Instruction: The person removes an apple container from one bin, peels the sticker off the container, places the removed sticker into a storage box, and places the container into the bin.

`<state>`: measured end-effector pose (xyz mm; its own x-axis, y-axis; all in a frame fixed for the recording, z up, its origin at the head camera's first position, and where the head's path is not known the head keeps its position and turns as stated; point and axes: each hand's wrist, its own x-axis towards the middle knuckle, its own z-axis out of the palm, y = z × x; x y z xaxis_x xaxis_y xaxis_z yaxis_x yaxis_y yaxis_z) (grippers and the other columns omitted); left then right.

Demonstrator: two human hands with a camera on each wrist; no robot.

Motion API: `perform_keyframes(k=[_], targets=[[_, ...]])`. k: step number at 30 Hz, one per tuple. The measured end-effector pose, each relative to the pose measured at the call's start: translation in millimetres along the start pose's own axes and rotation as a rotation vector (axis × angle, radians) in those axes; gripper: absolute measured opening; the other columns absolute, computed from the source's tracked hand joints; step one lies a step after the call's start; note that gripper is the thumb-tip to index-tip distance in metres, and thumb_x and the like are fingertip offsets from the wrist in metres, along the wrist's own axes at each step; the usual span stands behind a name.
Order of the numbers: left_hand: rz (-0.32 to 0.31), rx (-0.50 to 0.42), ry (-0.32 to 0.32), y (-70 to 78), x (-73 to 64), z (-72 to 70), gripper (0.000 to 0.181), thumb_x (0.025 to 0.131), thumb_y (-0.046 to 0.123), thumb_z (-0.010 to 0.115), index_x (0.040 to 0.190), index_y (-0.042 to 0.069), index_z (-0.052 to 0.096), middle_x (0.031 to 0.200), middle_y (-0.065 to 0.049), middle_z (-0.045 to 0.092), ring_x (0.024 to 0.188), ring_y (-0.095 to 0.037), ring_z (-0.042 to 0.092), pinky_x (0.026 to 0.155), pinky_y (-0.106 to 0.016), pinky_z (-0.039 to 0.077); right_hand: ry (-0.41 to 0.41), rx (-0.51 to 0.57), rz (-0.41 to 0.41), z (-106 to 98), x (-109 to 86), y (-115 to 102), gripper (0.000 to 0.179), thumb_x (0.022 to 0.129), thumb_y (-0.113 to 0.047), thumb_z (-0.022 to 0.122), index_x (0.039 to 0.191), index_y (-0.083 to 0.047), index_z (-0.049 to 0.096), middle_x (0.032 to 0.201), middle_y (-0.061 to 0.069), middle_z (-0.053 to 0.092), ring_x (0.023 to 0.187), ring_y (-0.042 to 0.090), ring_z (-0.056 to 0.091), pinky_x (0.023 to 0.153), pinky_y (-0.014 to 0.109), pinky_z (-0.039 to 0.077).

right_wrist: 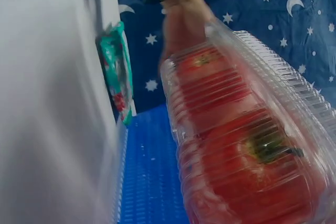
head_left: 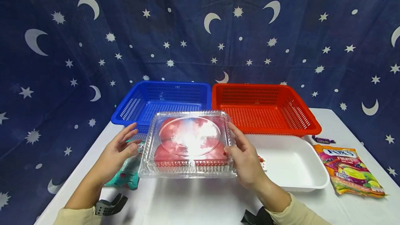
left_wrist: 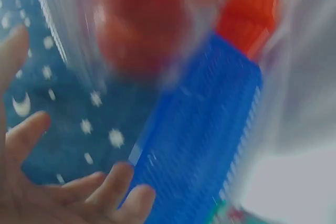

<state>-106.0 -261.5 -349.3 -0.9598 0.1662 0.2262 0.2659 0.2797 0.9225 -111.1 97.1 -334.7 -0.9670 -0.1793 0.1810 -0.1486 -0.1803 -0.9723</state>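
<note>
A clear plastic clamshell box (head_left: pixel 190 167) with large red tomatoes (right_wrist: pixel 252 166) inside is raised over the table in the middle of the head view. My right hand (head_left: pixel 247 160) grips its right side, thumb on the front and fingers behind. Beside the box's left edge, my left hand (head_left: pixel 114 153) has its fingers spread and holds nothing. The left wrist view shows a gap between the left hand's fingers (left_wrist: pixel 118 182) and the blurred box. Green stems show through the ribbed plastic in the right wrist view. Glare hides part of the lid.
Behind the box stand a blue basket (head_left: pixel 125 118) and a red basket (head_left: pixel 268 129). A white tray (head_left: pixel 297 169) sits at right, with a small red-and-white item in it. Right of it lie a Fox's candy bag (head_left: pixel 350 171) and a purple wrapped candy (head_left: pixel 324 140). A teal packet (head_left: pixel 128 174) lies left.
</note>
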Motion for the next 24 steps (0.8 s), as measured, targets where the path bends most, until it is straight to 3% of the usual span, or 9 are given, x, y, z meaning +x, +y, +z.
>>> perform_keyframes(k=[2, 5, 9, 16, 24], targets=[[-0.099, 0.011, 0.050, -8.2, 5.1, -6.7, 0.066, 0.104, 0.012, 0.054, 0.160, 0.006, 0.018, 0.155, -0.035, 0.022, 0.129, -0.031, 0.050, 0.088, -0.022, 0.051, 0.007, 0.011, 0.003, -0.8, 1.1, -2.5, 0.068, 0.092, 0.005, 0.044, 0.157, -0.009, 0.031, 0.143, 0.025, 0.040, 0.100, 0.029, 0.054, 0.075, 0.029, 0.056], [-0.200, 0.032, 0.095, -19.0, 14.0, -14.4, 0.073, 0.104, 0.020, 0.056, 0.162, 0.012, 0.011, 0.158, -0.035, 0.013, 0.137, -0.052, 0.034, 0.099, -0.042, 0.048, 0.011, 0.048, 0.014, -2.1, 1.7, -5.7, 0.068, 0.093, 0.004, 0.043, 0.158, -0.011, 0.030, 0.141, 0.024, 0.040, 0.098, 0.026, 0.058, 0.074, 0.031, 0.057], [-0.271, 0.010, 0.172, -31.3, 29.7, -19.7, 0.080, 0.103, 0.026, 0.059, 0.163, 0.016, 0.008, 0.161, -0.032, 0.001, 0.143, -0.055, 0.019, 0.108, -0.065, 0.029, 0.029, 0.064, 0.018, -4.8, 2.8, -8.7, 0.067, 0.094, 0.004, 0.042, 0.158, -0.011, 0.029, 0.144, 0.023, 0.040, 0.095, 0.021, 0.063, 0.072, 0.031, 0.058], [-0.317, 0.018, 0.296, -49.1, 51.7, -24.2, 0.082, 0.101, 0.032, 0.061, 0.162, 0.014, 0.009, 0.164, -0.024, 0.001, 0.146, -0.047, 0.016, 0.115, -0.056, 0.021, 0.062, 0.050, -0.006, -9.8, 10.5, -13.8, 0.065, 0.095, 0.003, 0.038, 0.158, -0.011, 0.029, 0.152, 0.019, 0.036, 0.098, 0.019, 0.065, 0.076, 0.030, 0.058], [-0.339, -0.001, 0.419, -56.3, 66.1, -21.2, 0.082, 0.098, 0.036, 0.064, 0.162, 0.014, 0.017, 0.164, -0.019, 0.013, 0.144, -0.043, 0.026, 0.113, -0.052, 0.029, 0.075, 0.083, -0.051, -13.4, 27.1, -23.5, 0.065, 0.097, 0.003, 0.035, 0.159, -0.010, 0.025, 0.155, 0.014, 0.032, 0.121, 0.028, 0.053, 0.087, 0.031, 0.055]])
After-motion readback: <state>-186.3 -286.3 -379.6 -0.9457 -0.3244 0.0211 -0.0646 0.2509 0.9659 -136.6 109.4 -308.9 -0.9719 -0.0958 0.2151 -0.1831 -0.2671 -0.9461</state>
